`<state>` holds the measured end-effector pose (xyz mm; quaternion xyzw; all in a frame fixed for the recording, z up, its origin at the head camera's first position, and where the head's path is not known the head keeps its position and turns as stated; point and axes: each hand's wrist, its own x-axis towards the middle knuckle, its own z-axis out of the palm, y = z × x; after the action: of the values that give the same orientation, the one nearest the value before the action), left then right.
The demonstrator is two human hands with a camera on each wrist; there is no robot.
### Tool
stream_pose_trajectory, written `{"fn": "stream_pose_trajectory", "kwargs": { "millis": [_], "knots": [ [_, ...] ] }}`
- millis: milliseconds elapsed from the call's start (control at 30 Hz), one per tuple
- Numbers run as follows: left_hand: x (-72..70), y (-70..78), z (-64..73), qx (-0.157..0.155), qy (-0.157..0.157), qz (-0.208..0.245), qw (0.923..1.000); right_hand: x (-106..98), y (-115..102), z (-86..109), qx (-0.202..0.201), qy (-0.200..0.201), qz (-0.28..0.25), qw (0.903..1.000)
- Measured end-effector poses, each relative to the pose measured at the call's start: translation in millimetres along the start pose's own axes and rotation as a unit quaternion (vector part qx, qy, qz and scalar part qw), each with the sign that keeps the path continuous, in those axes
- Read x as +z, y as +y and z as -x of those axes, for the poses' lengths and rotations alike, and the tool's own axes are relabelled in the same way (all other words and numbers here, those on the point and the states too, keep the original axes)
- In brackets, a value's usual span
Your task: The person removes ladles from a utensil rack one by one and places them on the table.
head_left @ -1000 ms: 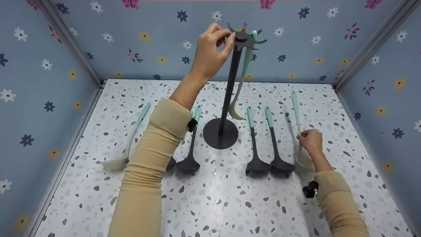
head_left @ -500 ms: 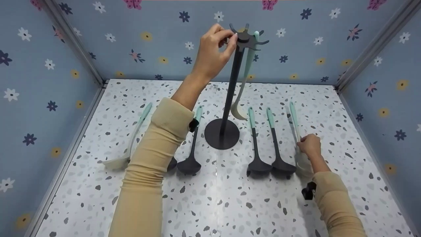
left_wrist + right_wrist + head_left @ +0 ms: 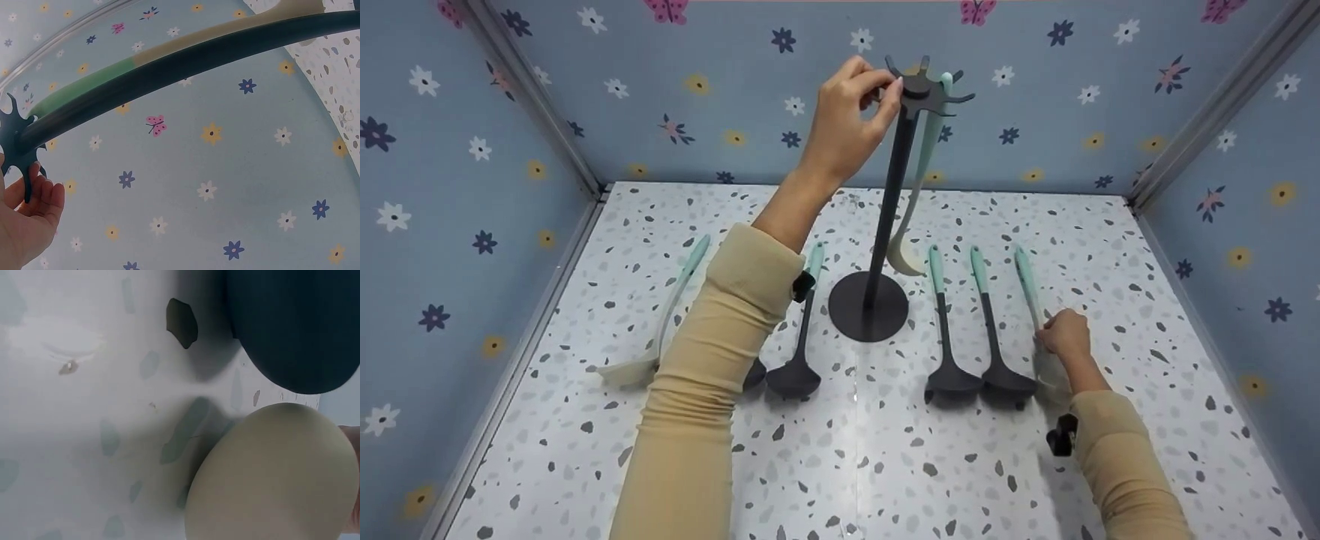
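My left hand (image 3: 847, 116) pinches a hook at the top of a dark utensil stand (image 3: 868, 307); in the left wrist view, the fingers (image 3: 50, 197) lie around that hook. From another hook hangs a cream ladle (image 3: 906, 255) with a mint handle, beside the pole. On the right, my right hand (image 3: 1066, 334) grips a second cream ladle (image 3: 1024, 270) by its shaft, low at the table. The right wrist view shows its cream bowl (image 3: 275, 484) close to a black ladle's bowl (image 3: 298, 326). Fingertips of the right hand are mostly hidden.
Two black ladles with mint handles (image 3: 952, 379) (image 3: 1006, 381) lie right of the stand's base. Left of it are another black ladle (image 3: 793, 377), one partly hidden by the left sleeve (image 3: 754, 373), and a cream ladle (image 3: 630, 370). Patterned walls enclose the speckled table (image 3: 885, 465).
My right hand has brought the cream ladle down and toward the front, its handle tip shifting slightly left. My left hand keeps its hold on the stand.
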<state>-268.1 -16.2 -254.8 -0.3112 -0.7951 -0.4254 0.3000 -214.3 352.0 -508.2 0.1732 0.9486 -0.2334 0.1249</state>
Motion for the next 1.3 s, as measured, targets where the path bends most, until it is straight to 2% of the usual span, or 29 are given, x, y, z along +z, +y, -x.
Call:
{"fn": "stream_pose_trajectory", "kwargs": {
  "millis": [300, 500, 800, 933, 1133, 1300],
  "knots": [
    [0.1, -0.9, 2.3, -0.003, -0.003, -0.005, 1.0, 4.5, -0.9, -2.2, -0.004, 0.011, 0.025, 0.9996],
    [-0.5, -1.3, 3.2, -0.006, -0.012, -0.01, 0.9999, 6.5, -4.5, 0.4, -0.003, 0.023, 0.023, 0.9995],
    [-0.4, 0.5, 2.6, -0.014, -0.012, -0.007, 0.9998, 5.0, -5.5, -1.3, -0.004, 0.0, 0.022, 0.9997],
    [-0.3, 2.1, 1.8, -0.019, -0.014, -0.002, 0.9997, 2.6, -7.7, -0.7, -0.019, 0.01, 0.024, 0.9995],
    [-0.6, 2.8, 1.0, -0.019, -0.013, -0.004, 0.9997, -3.6, -17.6, 0.3, -0.056, 0.058, 0.0, 0.9967],
    [-0.8, 2.1, 1.1, -0.014, -0.008, -0.003, 0.9999, -8.4, -32.4, 3.3, -0.119, 0.105, -0.041, 0.9865]
  ]
}}
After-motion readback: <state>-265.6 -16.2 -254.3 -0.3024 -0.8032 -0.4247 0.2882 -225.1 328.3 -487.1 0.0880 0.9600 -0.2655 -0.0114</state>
